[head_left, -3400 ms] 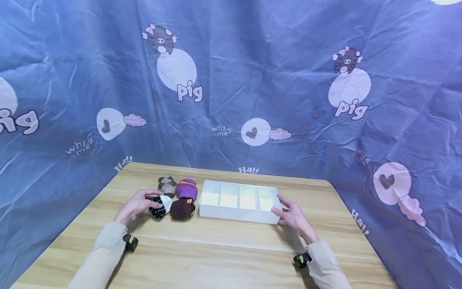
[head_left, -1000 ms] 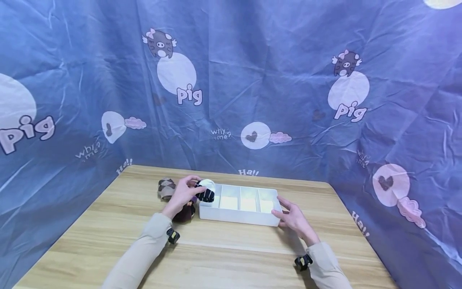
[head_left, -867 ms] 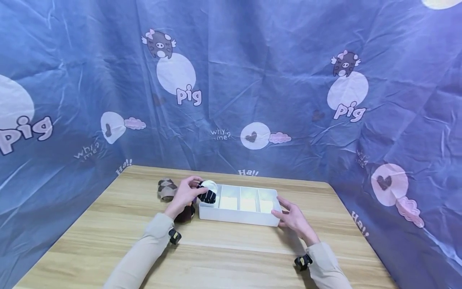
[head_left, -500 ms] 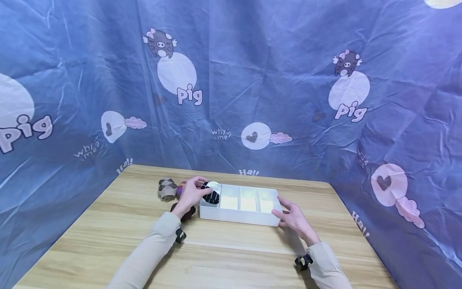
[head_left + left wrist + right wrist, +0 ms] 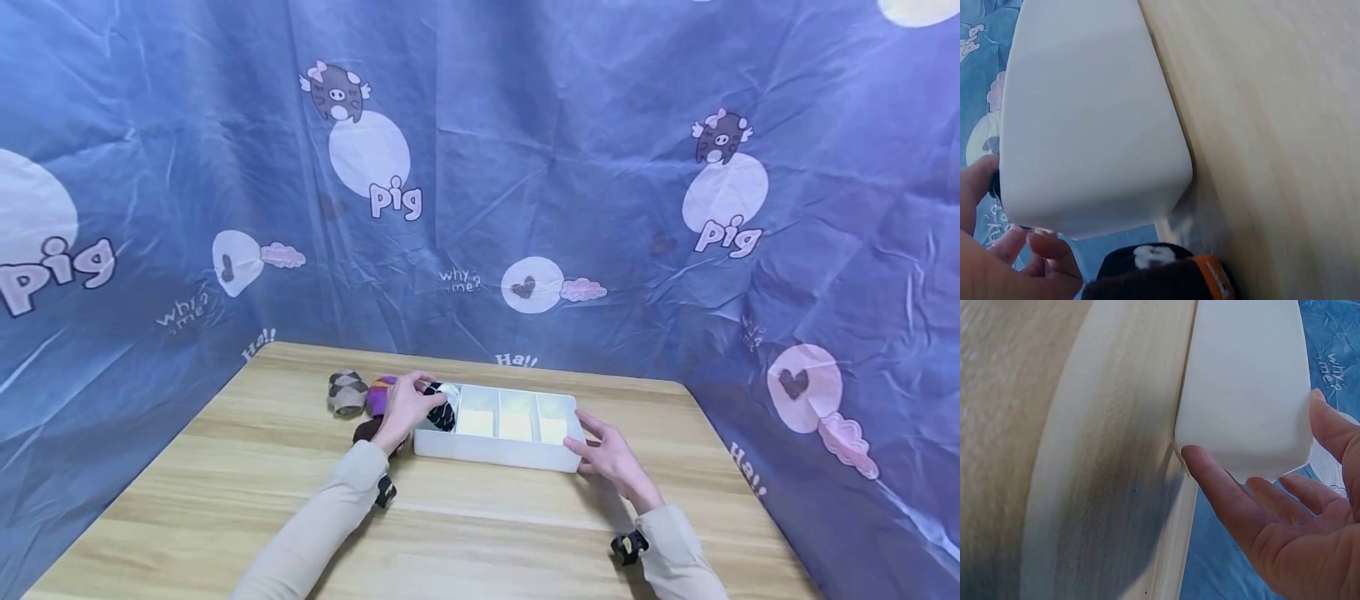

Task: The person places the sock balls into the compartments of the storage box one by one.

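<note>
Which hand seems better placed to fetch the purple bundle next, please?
Probably the left hand, once free, being nearer the purple bundle; the right hand holds the white box at its right end.

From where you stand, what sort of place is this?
Probably a makeshift filming booth: a wood-grain table, blue pig-print sheeting around its back and sides, and small black wrist devices that look like cameras.

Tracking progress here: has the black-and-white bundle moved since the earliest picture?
Yes: the bundle has gone right, from left of the white box to its leftmost compartment.
</note>
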Available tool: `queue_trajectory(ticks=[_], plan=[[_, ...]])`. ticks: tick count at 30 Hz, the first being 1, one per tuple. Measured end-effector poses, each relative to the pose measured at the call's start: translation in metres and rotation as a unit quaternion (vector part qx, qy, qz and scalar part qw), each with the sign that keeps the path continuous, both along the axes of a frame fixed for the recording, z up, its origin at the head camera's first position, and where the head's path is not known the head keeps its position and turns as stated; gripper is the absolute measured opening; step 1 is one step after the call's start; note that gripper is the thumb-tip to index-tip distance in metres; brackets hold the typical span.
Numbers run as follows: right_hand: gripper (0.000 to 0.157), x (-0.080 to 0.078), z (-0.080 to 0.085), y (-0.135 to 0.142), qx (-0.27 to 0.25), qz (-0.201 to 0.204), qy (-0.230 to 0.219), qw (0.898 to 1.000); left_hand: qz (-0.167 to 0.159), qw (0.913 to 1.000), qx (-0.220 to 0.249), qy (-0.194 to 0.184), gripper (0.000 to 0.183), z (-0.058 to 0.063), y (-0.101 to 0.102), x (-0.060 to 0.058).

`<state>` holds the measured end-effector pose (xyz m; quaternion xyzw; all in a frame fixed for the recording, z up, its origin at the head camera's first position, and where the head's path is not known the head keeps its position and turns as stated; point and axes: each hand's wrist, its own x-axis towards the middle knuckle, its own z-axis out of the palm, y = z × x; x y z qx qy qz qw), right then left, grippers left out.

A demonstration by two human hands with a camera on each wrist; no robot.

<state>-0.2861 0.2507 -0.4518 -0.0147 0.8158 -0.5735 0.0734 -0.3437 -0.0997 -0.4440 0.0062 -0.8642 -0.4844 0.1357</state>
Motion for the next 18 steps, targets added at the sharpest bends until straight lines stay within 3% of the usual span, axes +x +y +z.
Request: queue_trajectory(ticks=[18], plan=[[0.078, -0.0005, -0.0029, -0.0026, 0.003, 0.005, -0.005, 1.000, -0.001, 0.9999, -0.002, 0.016, 0.036, -0.0086, -0.0007, 0.0012]])
